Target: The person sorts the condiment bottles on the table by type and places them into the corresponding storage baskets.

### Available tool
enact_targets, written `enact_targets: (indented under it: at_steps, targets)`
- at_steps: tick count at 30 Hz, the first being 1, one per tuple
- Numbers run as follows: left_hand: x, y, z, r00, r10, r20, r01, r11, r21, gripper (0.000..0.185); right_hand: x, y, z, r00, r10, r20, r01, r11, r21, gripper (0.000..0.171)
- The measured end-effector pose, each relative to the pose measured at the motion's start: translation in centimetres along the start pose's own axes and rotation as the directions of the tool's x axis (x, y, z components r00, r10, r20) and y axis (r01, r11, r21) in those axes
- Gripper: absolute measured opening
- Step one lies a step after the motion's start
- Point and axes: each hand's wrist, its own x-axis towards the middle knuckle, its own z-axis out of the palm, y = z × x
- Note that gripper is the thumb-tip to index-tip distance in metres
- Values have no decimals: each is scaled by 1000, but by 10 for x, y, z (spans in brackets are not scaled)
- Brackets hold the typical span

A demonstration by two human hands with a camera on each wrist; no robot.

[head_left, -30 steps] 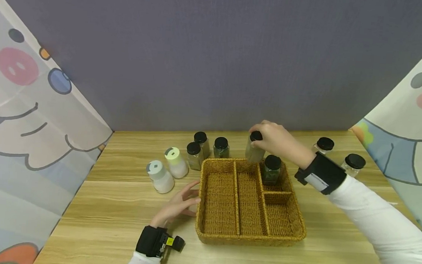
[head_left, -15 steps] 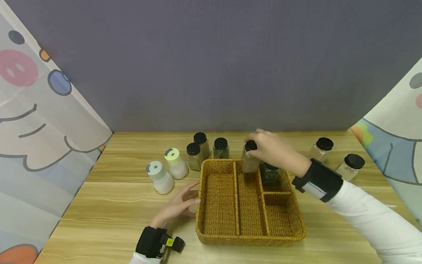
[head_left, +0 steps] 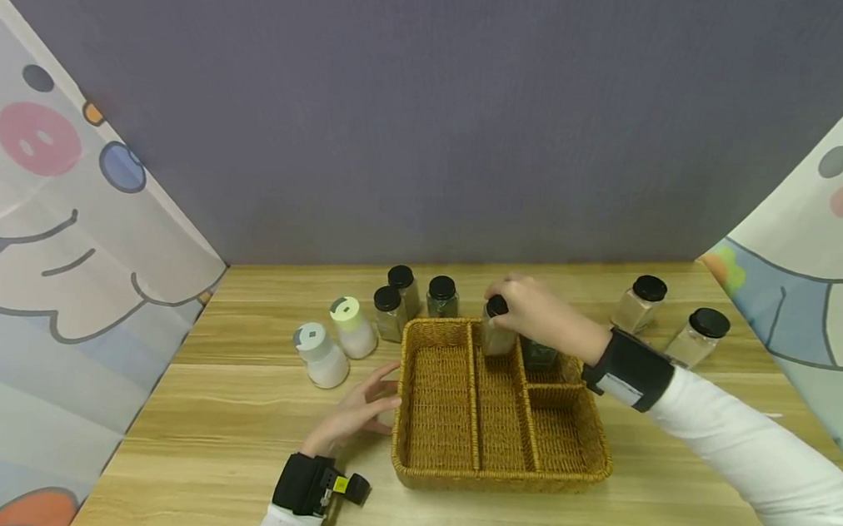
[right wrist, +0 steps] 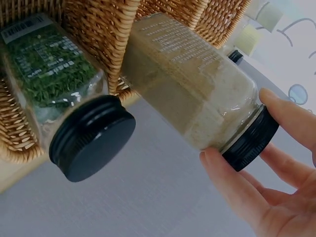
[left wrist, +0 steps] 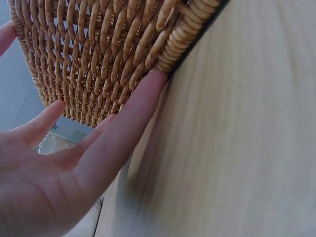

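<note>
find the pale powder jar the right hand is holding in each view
Head: the pale powder jar stands at the far end of the wicker basket's middle compartment, under the right hand.
Left wrist: not in it; only the basket wall shows.
Right wrist: centre right, fingers at its black cap.
Shared landmark: the wicker basket.

two white shakers (head_left: 332,342), three dark-lidded jars (head_left: 418,300) behind, two jars (head_left: 668,318) far right
</note>
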Motion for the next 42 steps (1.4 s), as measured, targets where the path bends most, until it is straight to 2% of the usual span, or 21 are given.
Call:
enact_targets:
  at_steps: [5, 20, 26, 35, 42]
  targets:
    - [0, 0, 0, 1000, 0, -2, 0, 1000, -4, 67, 0, 2, 5, 1000, 10, -4, -10, 1000, -14, 33]
    - [-1, 0, 2, 1000, 0, -7, 0, 1000, -7, 67, 0, 6, 18, 1000, 13, 8, -13, 999, 31, 35]
    - [-1, 1, 2, 1000, 3, -1, -3, 1000, -8, 67, 0, 7, 22, 1000, 2, 15, -2, 1000, 8, 35]
    - [-2, 2, 2, 1000, 5, 0, -5, 1000, -2, 68, 0, 9, 28, 999, 34, 39, -35, 999, 27, 36]
    - [-1, -1, 1, 1000, 5, -2, -5, 1000, -2, 70, 0, 11, 33, 998, 34, 51, -33, 999, -24, 36]
